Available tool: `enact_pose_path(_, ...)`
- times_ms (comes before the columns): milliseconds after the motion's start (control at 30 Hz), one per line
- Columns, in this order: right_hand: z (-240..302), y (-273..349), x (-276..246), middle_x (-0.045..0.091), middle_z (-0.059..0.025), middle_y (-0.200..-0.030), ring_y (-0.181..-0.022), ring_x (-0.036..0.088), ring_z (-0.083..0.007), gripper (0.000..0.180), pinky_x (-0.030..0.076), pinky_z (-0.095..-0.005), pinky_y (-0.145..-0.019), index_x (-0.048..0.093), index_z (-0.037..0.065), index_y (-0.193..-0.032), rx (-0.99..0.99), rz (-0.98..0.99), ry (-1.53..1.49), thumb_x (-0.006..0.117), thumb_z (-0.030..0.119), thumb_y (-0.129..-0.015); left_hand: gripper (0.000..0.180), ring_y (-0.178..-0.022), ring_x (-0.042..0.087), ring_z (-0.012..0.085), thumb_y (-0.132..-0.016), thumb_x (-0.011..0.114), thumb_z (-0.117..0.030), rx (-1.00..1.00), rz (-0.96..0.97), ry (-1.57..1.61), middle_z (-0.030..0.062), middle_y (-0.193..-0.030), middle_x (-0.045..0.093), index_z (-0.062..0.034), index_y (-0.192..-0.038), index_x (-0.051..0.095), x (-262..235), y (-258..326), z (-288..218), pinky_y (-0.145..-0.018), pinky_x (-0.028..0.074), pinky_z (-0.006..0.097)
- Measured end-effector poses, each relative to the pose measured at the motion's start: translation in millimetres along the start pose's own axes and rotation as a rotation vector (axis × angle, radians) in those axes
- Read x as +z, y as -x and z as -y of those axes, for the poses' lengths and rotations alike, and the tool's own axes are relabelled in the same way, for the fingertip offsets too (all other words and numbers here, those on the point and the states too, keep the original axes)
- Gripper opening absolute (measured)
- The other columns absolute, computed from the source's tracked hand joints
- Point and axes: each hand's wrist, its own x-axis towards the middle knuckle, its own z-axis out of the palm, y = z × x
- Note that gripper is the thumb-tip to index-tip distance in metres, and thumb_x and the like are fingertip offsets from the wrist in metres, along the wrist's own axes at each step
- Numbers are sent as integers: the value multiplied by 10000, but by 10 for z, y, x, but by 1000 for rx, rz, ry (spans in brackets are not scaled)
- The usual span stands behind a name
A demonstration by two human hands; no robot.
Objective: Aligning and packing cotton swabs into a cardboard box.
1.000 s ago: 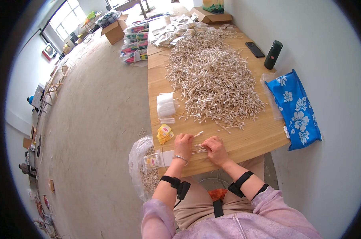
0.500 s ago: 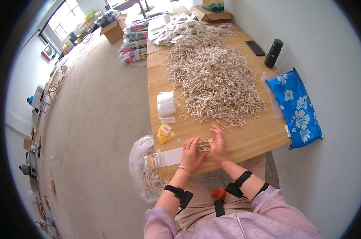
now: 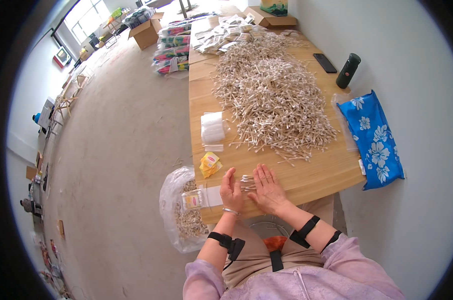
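Note:
At the table's near edge a small bunch of cotton swabs (image 3: 247,183) lies between my hands. My left hand (image 3: 231,194) stands on its side by the bunch's left end, slightly cupped, not closed round anything. With fingers outstretched, my right hand (image 3: 270,191) lies flat over the right part of the bunch and hides it. Left of my left hand is a white strip (image 3: 214,196), partly covered by that hand. At the strip's outer end, a small clear packet of swabs with a yellow label (image 3: 192,200) overhangs the table edge.
A large heap of loose swabs (image 3: 276,95) covers the table's middle. Yellow cards (image 3: 210,164) and clear plastic bags (image 3: 212,127) lie at left. A phone (image 3: 325,63), dark bottle (image 3: 348,71) and blue floral pack (image 3: 374,140) line the right. A swab-filled bag (image 3: 174,225) hangs below left.
My right hand has turned from upright to flat and moved left over the swabs. My left hand has shifted slightly left and straightened. The view has moved a little.

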Motion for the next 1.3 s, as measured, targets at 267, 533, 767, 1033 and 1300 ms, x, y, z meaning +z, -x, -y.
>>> enact_pose_path(267,70,156,-34,177,-218,-1522,-1431,131,-333,894,86,-463,-1159,214,-35,-1448,-59,74,85,497,575,-860,314,-1186,518,198,-950,422,12,-94,-69,191,125,-1236,564,43,-1253,500,-32,-41,91,-1047,385,308)
enact_pose_path(533,-123,-91,-20,179,-200,-1527,-1435,117,-326,884,70,-477,-1161,213,-21,-1453,-111,38,117,469,590,-868,303,-1158,530,186,-958,420,-6,-46,-67,192,121,-1225,572,34,-1246,504,-3,-37,33,-1014,407,297)
enact_pose_path(767,19,21,-69,138,-209,-1537,-1443,72,-336,890,37,-491,-1162,162,-37,-1459,1,-2,125,507,538,-873,296,-1143,536,179,-964,416,-33,-49,-93,193,119,-1216,575,33,-1237,509,-13,-34,13,-1017,405,305)
enact_pose_path(1033,170,-100,80,148,-201,-1537,-1447,58,-322,924,21,-486,-1162,188,-20,-1462,0,64,38,516,584,-844,298,-1185,513,200,-992,386,-69,-68,-79,242,130,-1236,546,36,-1252,487,-73,-53,111,-1046,405,329)
enact_pose_path(1300,77,-289,52,168,-195,-1533,-1440,81,-335,918,30,-489,-1163,223,11,-1462,-8,38,119,536,594,-826,300,-1181,515,198,-997,395,-91,-75,-72,226,128,-1237,547,31,-1256,487,-40,-59,65,-1042,407,329)
